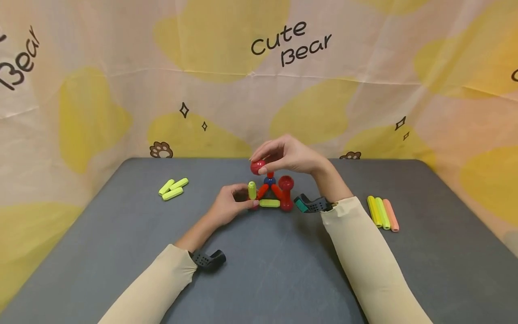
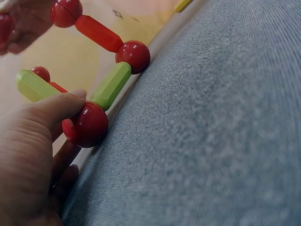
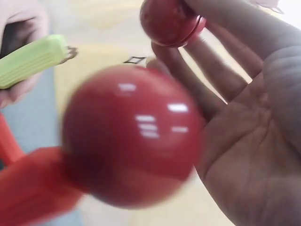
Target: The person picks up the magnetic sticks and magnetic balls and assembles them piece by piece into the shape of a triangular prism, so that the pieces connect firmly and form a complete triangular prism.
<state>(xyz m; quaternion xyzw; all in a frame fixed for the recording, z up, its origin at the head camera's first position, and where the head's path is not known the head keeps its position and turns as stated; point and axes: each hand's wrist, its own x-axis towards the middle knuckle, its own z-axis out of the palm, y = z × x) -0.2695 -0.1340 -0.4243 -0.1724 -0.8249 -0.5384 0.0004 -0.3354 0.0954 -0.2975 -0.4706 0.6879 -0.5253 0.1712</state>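
Observation:
A structure of balls and rods stands on the table, with a light green rod along its front and a blue ball at its back. My left hand holds the red ball at its left front corner, thumb on top. From that corner an upright green rod rises. My right hand pinches a loose red ball just above that rod's top, apart from it in the right wrist view. At the right front corner, an upright red rod carries another red ball.
Several light green rods lie on the grey table at the left. At the right lie a yellow rod, a green rod and a salmon rod, side by side. A printed cloth hangs behind the table.

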